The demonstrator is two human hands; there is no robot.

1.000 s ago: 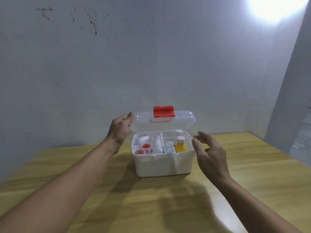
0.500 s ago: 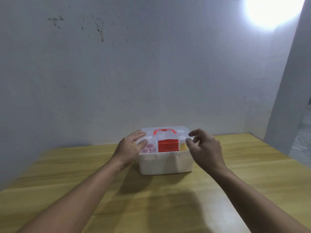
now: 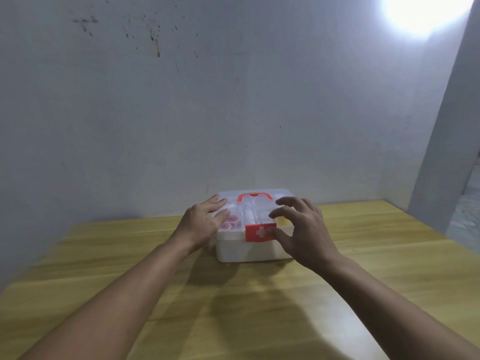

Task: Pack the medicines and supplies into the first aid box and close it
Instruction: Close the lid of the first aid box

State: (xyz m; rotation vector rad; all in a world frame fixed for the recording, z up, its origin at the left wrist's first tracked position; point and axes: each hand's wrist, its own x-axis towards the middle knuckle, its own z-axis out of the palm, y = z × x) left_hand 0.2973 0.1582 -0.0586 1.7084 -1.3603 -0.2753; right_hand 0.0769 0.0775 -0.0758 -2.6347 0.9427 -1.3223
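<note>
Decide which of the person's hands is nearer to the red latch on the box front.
Right. The right hand has its thumb against the red latch; the left hand rests on the lid's left end, apart from it.

Your white first aid box point(image 3: 249, 249) has a clear lid point(image 3: 255, 207), a red handle point(image 3: 254, 196) and a red latch point(image 3: 259, 232) marked with a white cross. Pink rolls point(image 3: 230, 222) and something yellow point(image 3: 283, 221) show through. Your table point(image 3: 233, 307) is yellowish wood grain; the wall point(image 3: 233, 113) is pale grey with dark specks.
</note>
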